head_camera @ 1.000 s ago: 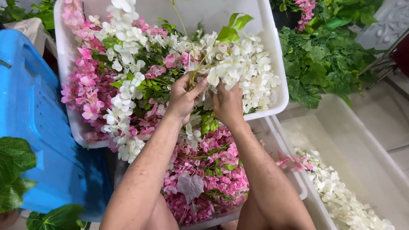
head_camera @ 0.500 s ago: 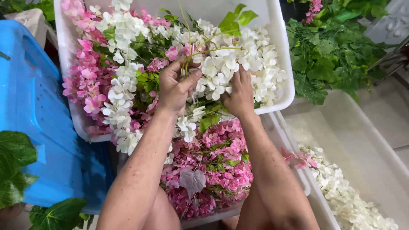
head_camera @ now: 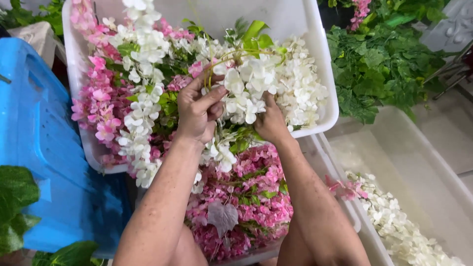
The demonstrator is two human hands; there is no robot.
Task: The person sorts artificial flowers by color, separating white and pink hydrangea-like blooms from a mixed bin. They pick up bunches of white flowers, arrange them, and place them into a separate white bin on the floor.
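White flower garland (head_camera: 256,81), far tub (head_camera: 315,59) | left hand (head_camera: 197,111), right hand (head_camera: 270,123): both pinched shut on its stems | near: pink blossom tub (head_camera: 246,212) | left: blue crate (head_camera: 34,143) | right: green foliage (head_camera: 379,69), loose white petals (head_camera: 399,221)

Your hands (head_camera: 197,111) meeting over the flower tub (head_camera: 322,79), crate (head_camera: 34,143) left, second tub (head_camera: 256,216) nearer you, foliage (head_camera: 384,64) right
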